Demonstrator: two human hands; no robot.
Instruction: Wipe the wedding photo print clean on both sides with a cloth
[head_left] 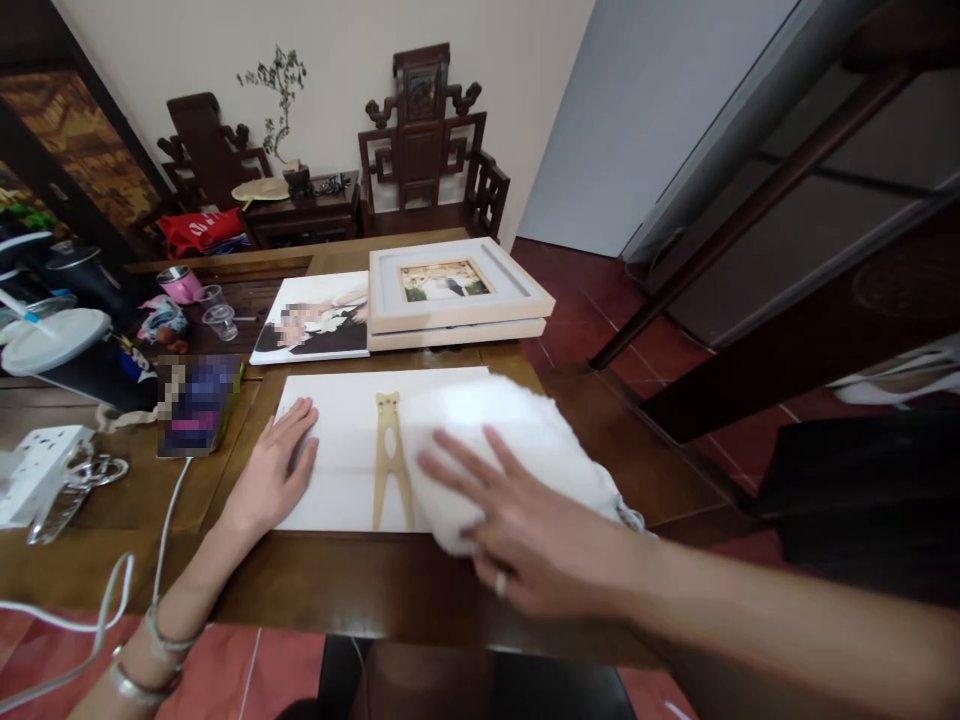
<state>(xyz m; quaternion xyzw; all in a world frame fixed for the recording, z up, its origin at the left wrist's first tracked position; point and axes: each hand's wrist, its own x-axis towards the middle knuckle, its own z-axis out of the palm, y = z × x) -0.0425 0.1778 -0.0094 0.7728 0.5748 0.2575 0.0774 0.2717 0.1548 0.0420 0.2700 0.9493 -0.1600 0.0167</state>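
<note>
A white board (337, 470) lies on the wooden table with a tan, A-shaped piece (390, 460) standing out on its face, like a photo-frame stand. My left hand (281, 470) rests on the board's left edge, fingers extended. On the right, my right hand (517, 520) lies over a bunched white cloth (495, 410), its fingers spread across the top. The cloth covers the board's right part and reaches past its edge. Slight blur softens the right hand, and its thumb side is partly hidden.
Behind the board are stacked wooden picture frames (461, 290) and a photo print (315, 315). To the left are a phone (199, 405) on a white cable, a power strip (45, 465), a lidded tumbler (67, 350) and a pink cup (180, 285). Dark carved chairs stand beyond.
</note>
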